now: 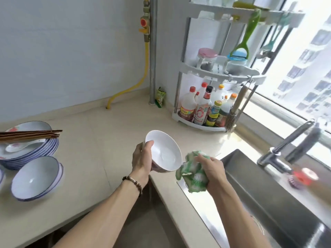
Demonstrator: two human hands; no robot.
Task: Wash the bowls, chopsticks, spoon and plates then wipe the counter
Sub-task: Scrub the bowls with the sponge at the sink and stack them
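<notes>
Counter [111, 122] runs beside the sink [254, 176], bearing stacked plates [26, 154], chopsticks [30, 134] and a spoon [19, 145] on top, with bowls [35, 178] in front. Scrubbing looks under way: the left hand [142, 158] grips a white bowl [163, 151] by its rim, tilted; the right hand [213, 173] clutches a sudsy green cloth [189, 173] just beside it. Next, cloth into bowl, probably over the sink.
</notes>
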